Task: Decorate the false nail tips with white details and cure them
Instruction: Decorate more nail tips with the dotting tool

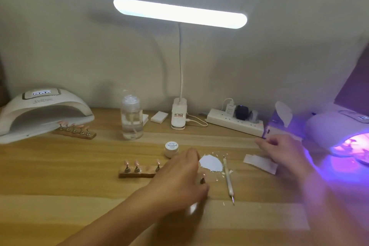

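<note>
A wooden holder (pixel 137 174) in the middle of the table carries three metal stands with pink nail tips. My left hand (pixel 179 181) reaches across its right end and pinches one more small stand with a pink nail tip (pixel 203 178) just off the holder. A jar of white painting gel (pixel 171 149) stands behind it, beside a white paper palette (pixel 210 163) and a dotting pen (pixel 228 179). My right hand (pixel 283 152) hovers blurred, fingers loosely curled and holding nothing I can see, left of the lit purple curing lamp (pixel 347 142).
A second, unlit curing lamp (pixel 40 112) sits at far left with another holder of pink tips (pixel 73 131) at its mouth. Behind are a clear pump bottle (pixel 131 118), a clip desk lamp (pixel 179 118), a power strip (pixel 235 124), a box (pixel 273 126) and a paper wipe (pixel 259 163).
</note>
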A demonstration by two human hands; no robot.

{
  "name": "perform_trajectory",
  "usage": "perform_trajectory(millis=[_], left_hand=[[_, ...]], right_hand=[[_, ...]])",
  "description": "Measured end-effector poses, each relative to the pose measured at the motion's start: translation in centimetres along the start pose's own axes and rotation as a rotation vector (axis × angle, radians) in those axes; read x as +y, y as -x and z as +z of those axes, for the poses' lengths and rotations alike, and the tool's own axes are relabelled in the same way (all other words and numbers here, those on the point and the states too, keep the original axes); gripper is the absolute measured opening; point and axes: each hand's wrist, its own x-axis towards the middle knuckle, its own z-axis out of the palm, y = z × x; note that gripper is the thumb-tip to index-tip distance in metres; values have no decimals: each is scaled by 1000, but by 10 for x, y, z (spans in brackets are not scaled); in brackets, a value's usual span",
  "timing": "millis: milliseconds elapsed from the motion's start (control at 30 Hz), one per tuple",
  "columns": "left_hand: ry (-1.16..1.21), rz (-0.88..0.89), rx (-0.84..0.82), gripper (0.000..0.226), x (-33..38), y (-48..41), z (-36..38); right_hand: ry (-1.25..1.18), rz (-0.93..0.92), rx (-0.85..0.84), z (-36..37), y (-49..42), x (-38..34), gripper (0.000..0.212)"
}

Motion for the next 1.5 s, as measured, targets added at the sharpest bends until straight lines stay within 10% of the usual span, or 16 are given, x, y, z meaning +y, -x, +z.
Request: perform_trajectory(millis=[233,433,500,1167,1500], left_hand=[[20,26,80,22,-2,3,8],[46,97,196,6,-4,9,20],[80,119,233,4,-4,12,25],[233,47,157,15,-9,6,21],[365,31,138,14,-16,-1,18]], right_hand=[[-366,-352,446,-36,22,-61,38],[225,-283,-457,-9,55,-86,24],[432,-290,-528,18,68,-72,24],[-218,-438,121,47,85,-25,13],[-85,-706,271,52,87,-25,22]])
